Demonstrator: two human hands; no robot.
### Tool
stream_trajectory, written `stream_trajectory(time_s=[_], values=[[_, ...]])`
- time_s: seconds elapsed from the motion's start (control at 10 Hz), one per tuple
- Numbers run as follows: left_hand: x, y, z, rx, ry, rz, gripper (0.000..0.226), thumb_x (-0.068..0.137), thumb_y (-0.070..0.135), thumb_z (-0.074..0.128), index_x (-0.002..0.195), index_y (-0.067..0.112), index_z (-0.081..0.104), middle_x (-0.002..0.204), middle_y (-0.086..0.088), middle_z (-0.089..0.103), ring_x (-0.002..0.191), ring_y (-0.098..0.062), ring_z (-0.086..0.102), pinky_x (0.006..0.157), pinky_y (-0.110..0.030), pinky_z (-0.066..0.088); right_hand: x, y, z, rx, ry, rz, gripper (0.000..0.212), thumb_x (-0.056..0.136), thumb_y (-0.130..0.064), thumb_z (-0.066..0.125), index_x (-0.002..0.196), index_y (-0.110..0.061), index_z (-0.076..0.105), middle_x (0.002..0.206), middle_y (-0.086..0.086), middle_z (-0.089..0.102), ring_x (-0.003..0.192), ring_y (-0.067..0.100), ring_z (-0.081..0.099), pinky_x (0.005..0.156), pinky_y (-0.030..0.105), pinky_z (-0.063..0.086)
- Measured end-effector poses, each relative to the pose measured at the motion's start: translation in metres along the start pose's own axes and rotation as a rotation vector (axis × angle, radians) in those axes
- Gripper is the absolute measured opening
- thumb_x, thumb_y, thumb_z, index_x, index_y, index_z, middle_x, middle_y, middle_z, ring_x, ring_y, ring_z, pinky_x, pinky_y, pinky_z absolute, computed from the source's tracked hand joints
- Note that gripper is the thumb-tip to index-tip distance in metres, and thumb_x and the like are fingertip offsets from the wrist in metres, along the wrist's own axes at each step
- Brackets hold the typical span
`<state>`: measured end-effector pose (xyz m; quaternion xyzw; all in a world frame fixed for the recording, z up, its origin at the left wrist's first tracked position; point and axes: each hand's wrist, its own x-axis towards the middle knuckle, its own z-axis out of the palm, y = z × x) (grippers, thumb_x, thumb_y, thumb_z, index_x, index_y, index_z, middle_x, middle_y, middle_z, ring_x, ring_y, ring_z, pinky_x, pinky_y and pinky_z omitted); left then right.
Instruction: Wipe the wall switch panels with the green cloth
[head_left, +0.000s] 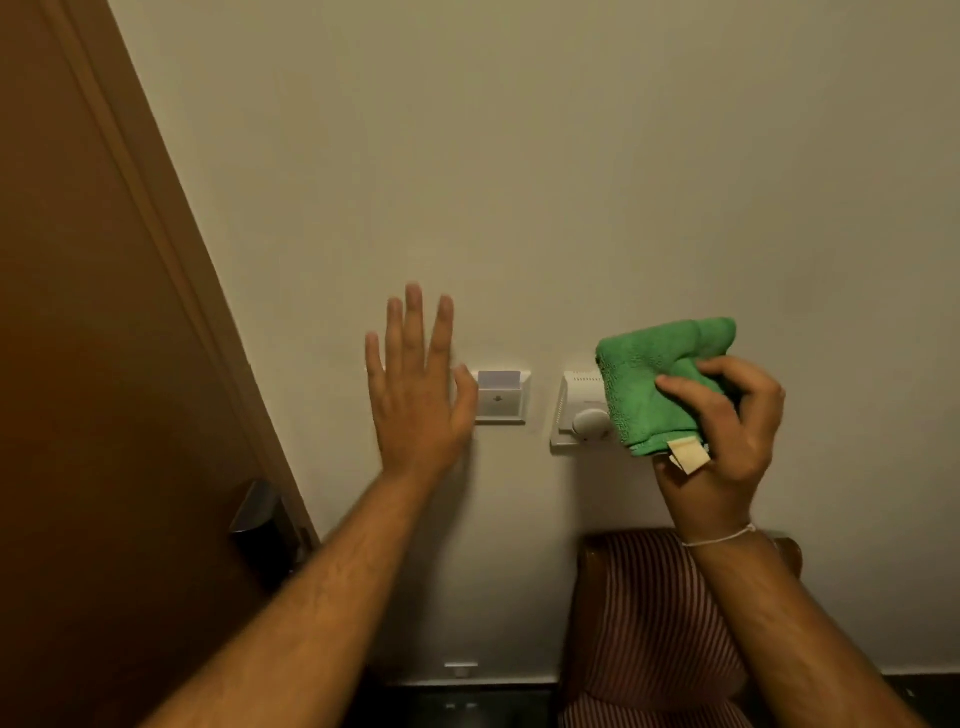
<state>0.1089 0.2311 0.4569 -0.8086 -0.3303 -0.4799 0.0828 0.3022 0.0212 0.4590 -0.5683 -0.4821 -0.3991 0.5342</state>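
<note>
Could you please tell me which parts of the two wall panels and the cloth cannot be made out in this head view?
- Dial panel: its right part is hidden behind the green cloth.
- Card-slot panel: its left edge is covered by the left hand; the printed symbol is too small to read.
- Cloth tag: any text is too small to read.
- Whether the cloth touches the panel: unclear.

green cloth (658, 384): bunched, covering dial panel (581, 410) right side | card-slot panel (501, 397): uncovered, card inserted

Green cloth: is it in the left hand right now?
No, the green cloth is bunched in the right hand over the dial panel; the left hand is open and holds nothing.
</note>
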Motion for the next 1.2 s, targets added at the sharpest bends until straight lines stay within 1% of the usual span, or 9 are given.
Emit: stream_trajectory(time_s=[0.2,0.3,0.4,0.5,0.6,0.7,0.8,1.0,1.2], values=[[-0.179,0.056,0.040,-0.097,-0.480,-0.053,0.076,0.099,0.039,0.041,0.170,0.019,0.025,0.177,-0.012,0.008,0.162,-0.031,0.009,0.127,-0.060,0.014,-0.108,0.031,-0.029,-0.008,-0.352,0.234,0.038,0.084,-0.011,0.072,0.122,-0.009,0.072,0.135,0.016,0.055,0.124,0.033,0.058,0.116,0.025,0.041],[-0.268,0.071,0.056,-0.116,-0.721,-0.047,0.074,0.096,0.037,0.042,0.166,0.014,0.037,0.174,-0.016,0.022,0.160,-0.036,0.020,0.124,-0.064,0.021,-0.196,0.053,-0.060,-0.057,-0.563,0.387,0.043,0.081,-0.010,0.061,0.121,-0.002,0.074,0.132,0.024,0.061,0.125,0.037,0.061,0.118,0.030,0.044],[-0.348,0.070,0.066,-0.105,-0.887,0.001,0.079,0.094,0.034,0.051,0.168,0.016,0.032,0.176,-0.010,0.015,0.162,-0.031,0.012,0.126,-0.058,0.013,-0.289,0.070,-0.096,-0.118,-0.807,0.562,0.050,0.078,0.002,0.075,0.128,-0.003,0.073,0.137,0.022,0.063,0.128,0.041,0.064,0.108,0.046,0.057],[-0.430,0.058,0.069,-0.042,-1.077,0.057,0.080,0.096,0.041,0.049,0.170,0.020,0.026,0.178,-0.004,0.006,0.162,-0.026,0.009,0.128,-0.051,0.005,-0.378,0.074,-0.126,-0.087,-1.043,0.883,0.058,0.080,0.004,0.081,0.135,-0.009,0.070,0.142,0.014,0.064,0.129,0.033,0.066,0.104,0.052,0.061],[-0.494,0.047,0.069,0.013,-1.211,0.026,0.075,0.099,0.047,0.038,0.169,0.019,0.030,0.178,-0.003,0.010,0.162,-0.025,0.013,0.127,-0.052,0.008,-0.448,0.085,-0.132,-0.037,-1.232,1.111,0.049,0.094,-0.011,0.074,0.141,-0.025,0.067,0.143,0.000,0.065,0.131,0.020,0.063,0.112,0.045,0.056],[-0.533,0.048,0.070,0.055,-1.305,0.009,0.074,0.102,0.049,0.035,0.170,0.021,0.028,0.177,-0.003,0.014,0.162,-0.024,0.011,0.127,-0.054,0.010,-0.507,0.104,-0.127,-0.034,-1.383,1.154,0.043,0.101,-0.018,0.067,0.142,-0.028,0.066,0.153,-0.002,0.059,0.139,0.023,0.058,0.118,0.042,0.049],[-0.544,0.049,0.075,0.065,-1.342,-0.054,0.072,0.103,0.051,0.031,0.169,0.021,0.028,0.176,-0.005,0.018,0.162,-0.025,0.012,0.127,-0.056,0.015,-0.551,0.119,-0.114,-0.178,-1.430,1.096,0.044,0.106,-0.015,0.058,0.149,-0.023,0.060,0.169,0.002,0.040,0.152,0.030,0.043,0.120,0.041,0.043],[-0.531,0.047,0.086,0.151,-1.422,-0.076,0.075,0.101,0.054,0.014,0.170,0.023,0.015,0.176,-0.004,0.009,0.162,-0.024,0.003,0.130,-0.055,0.009,-0.587,0.124,-0.111,-0.280,-1.848,0.958,0.066,0.108,-0.025,0.051,0.168,-0.031,0.024,0.180,0.001,0.004,0.168,0.031,0.000,0.137,0.049,0.013],[-0.497,0.037,0.081,0.151,-1.363,-0.089,0.076,0.103,0.055,0.022,0.171,0.021,0.017,0.177,-0.006,0.009,0.162,-0.026,0.005,0.128,-0.053,0.008,-0.548,0.098,-0.117,-0.345,-1.869,0.851,0.077,0.108,-0.047,0.046,0.170,-0.033,0.003,0.179,0.002,-0.010,0.167,0.030,-0.011,0.135,0.053,-0.006]])
